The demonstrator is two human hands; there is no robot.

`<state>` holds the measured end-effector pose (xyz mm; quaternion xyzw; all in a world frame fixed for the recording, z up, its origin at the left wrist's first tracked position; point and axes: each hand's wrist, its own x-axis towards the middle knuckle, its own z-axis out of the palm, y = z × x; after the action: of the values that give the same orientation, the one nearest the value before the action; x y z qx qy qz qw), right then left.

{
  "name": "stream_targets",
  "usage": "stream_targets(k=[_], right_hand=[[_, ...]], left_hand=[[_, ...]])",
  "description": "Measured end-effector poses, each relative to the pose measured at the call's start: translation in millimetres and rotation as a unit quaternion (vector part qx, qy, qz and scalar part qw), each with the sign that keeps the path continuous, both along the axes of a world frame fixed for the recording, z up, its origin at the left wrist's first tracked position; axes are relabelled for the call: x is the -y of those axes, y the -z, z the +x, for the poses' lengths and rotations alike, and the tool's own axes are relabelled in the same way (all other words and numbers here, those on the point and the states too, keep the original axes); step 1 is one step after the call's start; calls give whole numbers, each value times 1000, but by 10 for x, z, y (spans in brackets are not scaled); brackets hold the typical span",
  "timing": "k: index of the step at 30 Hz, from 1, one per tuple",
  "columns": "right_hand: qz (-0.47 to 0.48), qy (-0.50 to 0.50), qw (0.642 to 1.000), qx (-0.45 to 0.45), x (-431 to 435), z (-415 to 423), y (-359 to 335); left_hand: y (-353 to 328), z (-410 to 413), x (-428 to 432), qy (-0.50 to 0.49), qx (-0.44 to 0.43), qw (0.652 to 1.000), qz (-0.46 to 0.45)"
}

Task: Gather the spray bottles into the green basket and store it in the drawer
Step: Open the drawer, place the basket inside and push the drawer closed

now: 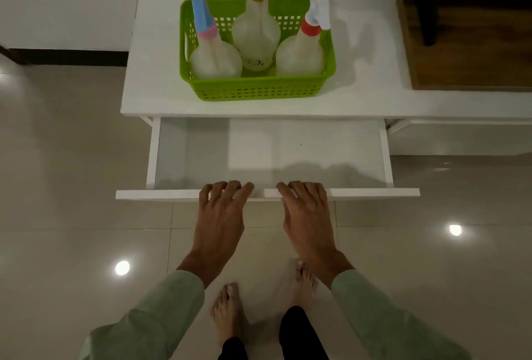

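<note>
A green basket (256, 89) stands on the white cabinet top (359, 95). Three spray bottles stand upright inside it: one with a blue and pink head (214, 60) on the left, one with a yellow collar (256, 34) in the middle, one with a red collar (300, 54) on the right. Below, the white drawer (345, 193) is pulled out and holds nothing. My left hand (221, 210) and my right hand (305, 210) both rest on the drawer's front edge, fingers curled over its top.
A dark wooden piece of furniture (466, 43) sits to the right of the cabinet top. Glossy beige floor tiles (72, 187) surround the cabinet, with light reflections. My bare feet (227, 310) stand just behind the drawer front.
</note>
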<state>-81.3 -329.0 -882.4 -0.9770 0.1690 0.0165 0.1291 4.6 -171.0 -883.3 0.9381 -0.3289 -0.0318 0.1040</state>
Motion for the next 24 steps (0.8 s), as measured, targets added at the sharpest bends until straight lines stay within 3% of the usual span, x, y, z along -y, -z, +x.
stream_targets(k=[7, 18, 24], right_hand=[[30, 18, 999, -40, -263, -380, -50], [59, 26, 997, -30, -437, -822, -173], [150, 3, 983, -103, -336, -651, -439]], left_hand=[[-59, -291, -260, 33, -34, 999, 22], [-151, -699, -471, 30, -111, 991, 69], [-223, -672, -475, 20, -122, 992, 17]])
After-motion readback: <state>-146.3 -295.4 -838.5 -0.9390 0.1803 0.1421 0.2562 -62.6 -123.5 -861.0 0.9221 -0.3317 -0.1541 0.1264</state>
